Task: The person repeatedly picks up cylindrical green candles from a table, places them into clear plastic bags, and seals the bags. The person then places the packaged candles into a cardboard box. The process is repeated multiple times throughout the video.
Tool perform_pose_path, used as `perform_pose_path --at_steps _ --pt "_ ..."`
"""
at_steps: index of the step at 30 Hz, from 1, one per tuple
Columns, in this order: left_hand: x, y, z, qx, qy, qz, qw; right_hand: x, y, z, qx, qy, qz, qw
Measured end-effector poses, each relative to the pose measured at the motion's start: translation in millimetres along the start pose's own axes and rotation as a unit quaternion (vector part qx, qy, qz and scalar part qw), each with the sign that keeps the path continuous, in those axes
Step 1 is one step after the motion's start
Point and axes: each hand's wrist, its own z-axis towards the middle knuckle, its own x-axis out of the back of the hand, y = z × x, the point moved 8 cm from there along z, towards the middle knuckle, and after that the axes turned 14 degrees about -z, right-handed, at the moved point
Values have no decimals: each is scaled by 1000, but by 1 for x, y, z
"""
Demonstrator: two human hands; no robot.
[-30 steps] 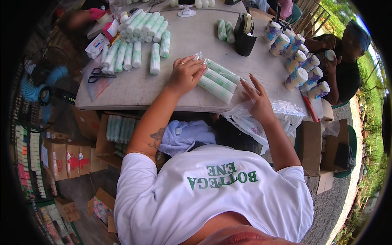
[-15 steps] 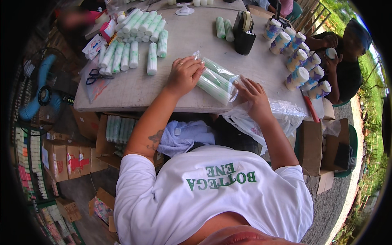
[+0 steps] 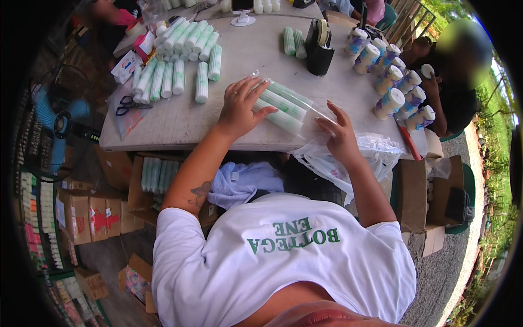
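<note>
So, calling the clear bag the middle of the clock and 12 straight away from the wearer: closest in, around 4, there's a heap of crumpled plastic (image 3: 362, 150) draped over the front edge of the desk (image 3: 163, 128), and that's what I'd watch. The loose end of the clear bag (image 3: 283, 106) sits right beside it, so imo one film could snag the other and drag the lot off the edge. The bag's lying on the desk near the front, slanted from 10 to 4, with a few white-and-green tubes inside; if that loose end is open (can't really tell), tipping it could let them slide out and roll. As for pose, the right hand (image 3: 340, 133) is at 4, knuckles up, fingers loosely spread at the loose film; no clue if anything's actually pinched. The left hand (image 3: 242, 106) is at 9, thumb stretched well away from the fingers, laid against the other end rather than wrapped round it, so a smooth tube could slip from under it. Further off: scissors (image 3: 126, 106) at 9, decorated jars (image 3: 388, 103) at 3, a tube pile (image 3: 178, 76) at 10, a tape dispenser (image 3: 318, 57) at 1, two spare tubes (image 3: 294, 42) at 12.
</note>
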Motion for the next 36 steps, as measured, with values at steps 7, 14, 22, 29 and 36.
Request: perform_pose_path --at_steps 7,14,22,29,36 --pt "-9 19 -30 -57 -83 -5 995 8 -6 -3 -11 -72 -73 995" --pt "-27 37 -21 -162 -158 65 972 -7 -13 6 40 -162 -80 983" --pt "-38 55 -20 -257 -164 80 949 -10 -23 14 56 -137 -25 989" --pt "-34 50 -17 -195 -139 68 969 -9 -8 16 56 -105 3 993" --pt "-42 46 -16 -212 -172 68 959 -12 -15 26 73 -115 -132 982"
